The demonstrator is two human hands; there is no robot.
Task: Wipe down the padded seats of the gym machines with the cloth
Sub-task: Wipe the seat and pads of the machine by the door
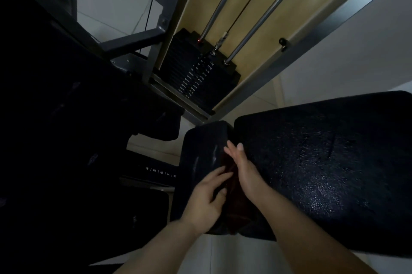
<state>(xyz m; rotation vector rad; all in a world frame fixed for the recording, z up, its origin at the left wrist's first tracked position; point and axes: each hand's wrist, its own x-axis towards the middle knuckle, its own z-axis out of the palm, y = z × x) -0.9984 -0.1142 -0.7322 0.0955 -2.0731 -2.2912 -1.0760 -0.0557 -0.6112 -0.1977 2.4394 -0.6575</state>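
A dark red cloth (234, 200) lies on the black padded bench, over the gap between the small seat pad (200, 146) and the long back pad (323, 166). My right hand (244, 169) lies flat on the cloth's right side, fingers straight and pointing away from me. My left hand (208, 198) sits on the cloth's left edge with fingers spread and slightly bent; the thumb touches the fabric. Most of the cloth is hidden between and under the two hands. The long pad shows a wet, speckled sheen.
A weight stack (196, 73) with two chrome guide rods (263, 17) and a cable stands just beyond the bench. A grey machine frame (156, 35) and another large black pad (55, 106) fill the left. Pale floor tiles (223, 253) show below the bench.
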